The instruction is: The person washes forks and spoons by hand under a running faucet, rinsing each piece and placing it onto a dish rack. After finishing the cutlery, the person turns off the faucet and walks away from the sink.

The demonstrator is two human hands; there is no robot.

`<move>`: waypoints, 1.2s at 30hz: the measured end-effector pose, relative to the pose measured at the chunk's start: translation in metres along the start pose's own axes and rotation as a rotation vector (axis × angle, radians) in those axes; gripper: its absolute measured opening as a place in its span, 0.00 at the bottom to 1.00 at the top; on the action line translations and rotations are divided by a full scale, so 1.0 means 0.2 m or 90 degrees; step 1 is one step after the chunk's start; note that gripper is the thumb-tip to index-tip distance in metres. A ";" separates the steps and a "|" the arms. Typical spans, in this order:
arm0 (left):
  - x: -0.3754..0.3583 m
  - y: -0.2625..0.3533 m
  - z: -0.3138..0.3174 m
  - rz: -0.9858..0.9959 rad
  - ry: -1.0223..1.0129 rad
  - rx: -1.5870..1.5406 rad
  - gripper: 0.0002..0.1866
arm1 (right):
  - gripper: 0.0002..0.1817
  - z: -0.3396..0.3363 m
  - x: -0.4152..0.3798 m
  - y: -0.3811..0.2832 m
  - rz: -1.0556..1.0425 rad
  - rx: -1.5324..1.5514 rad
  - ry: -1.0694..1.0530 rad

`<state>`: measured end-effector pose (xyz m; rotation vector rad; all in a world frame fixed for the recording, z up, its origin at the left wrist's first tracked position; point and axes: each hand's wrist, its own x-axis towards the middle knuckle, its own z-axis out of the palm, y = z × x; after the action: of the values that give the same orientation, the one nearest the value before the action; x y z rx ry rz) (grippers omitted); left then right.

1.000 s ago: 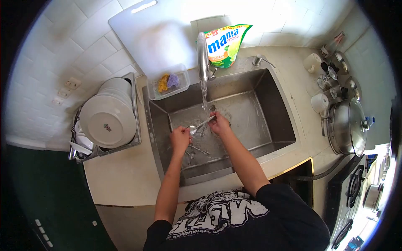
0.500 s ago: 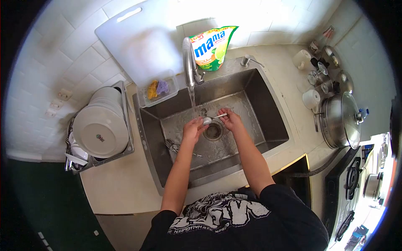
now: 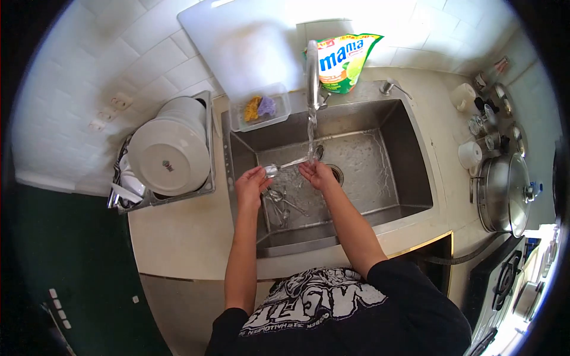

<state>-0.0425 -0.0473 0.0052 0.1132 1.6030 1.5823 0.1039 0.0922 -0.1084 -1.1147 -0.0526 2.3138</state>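
Note:
A metal spoon (image 3: 271, 171) is held over the sink (image 3: 356, 172), its bowl at the fingers of my left hand (image 3: 252, 185), which is closed on it. Its handle slants up to the right, ending at the fingertips of my right hand (image 3: 317, 174), which are curled around that end beside the falling water. Water pours from the faucet (image 3: 313, 77) onto the handle end and the right fingertips. Below my left hand, several pieces of cutlery (image 3: 282, 204) lie on the sink floor. My right hand partly covers the drain (image 3: 336, 174).
A clear container (image 3: 279, 118) with yellow and purple scrubbers sits on the sink's back left edge. Behind the faucet stands a detergent pouch (image 3: 347, 65). A dish rack (image 3: 208, 148) with plates is on the left; a lidded pot (image 3: 496, 196) and cups (image 3: 469, 154) are on the right.
The view has shifted, so the sink appears farther right. My hands have moved left relative to the sink with the spoon, away from the drain. The handle end is now at the stream.

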 end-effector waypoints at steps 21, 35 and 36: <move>-0.43 0.25 -0.02 0.274 0.030 0.370 0.11 | 0.21 -0.16 0.01 -0.36 -0.416 -1.098 0.202; -0.58 1.56 -0.76 0.650 0.358 0.280 0.11 | 0.20 -0.04 0.28 -0.30 -0.505 -1.169 0.090; -0.50 1.65 -0.86 0.634 0.362 0.281 0.11 | 0.18 -0.09 0.31 -0.30 -0.554 -1.161 0.083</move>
<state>-0.2443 -0.1781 0.3072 0.8789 2.5629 2.0452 0.1151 0.1695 -0.1475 -1.3706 -2.3199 0.9130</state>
